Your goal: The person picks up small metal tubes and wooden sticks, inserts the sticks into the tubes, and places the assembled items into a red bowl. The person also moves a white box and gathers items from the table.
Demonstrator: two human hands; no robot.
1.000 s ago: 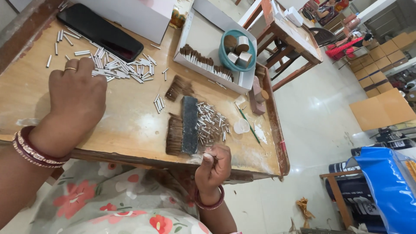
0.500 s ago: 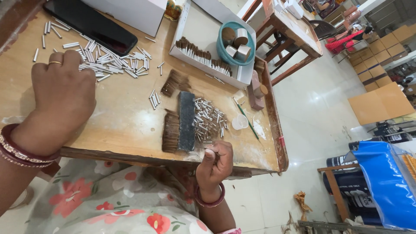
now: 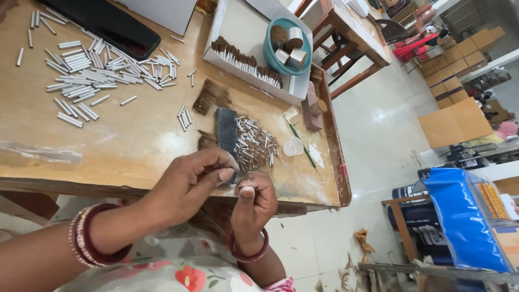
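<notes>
My left hand (image 3: 189, 181) and right hand (image 3: 254, 203) pinch something too small to identify at the surface's (image 3: 130, 140) near edge, beside the dark block (image 3: 226, 135), short ferrules (image 3: 254, 143) and silver tubes (image 3: 92, 70).

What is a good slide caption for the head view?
Both hands, left hand and right hand, meet above small metal tubes on a wooden table.
</notes>
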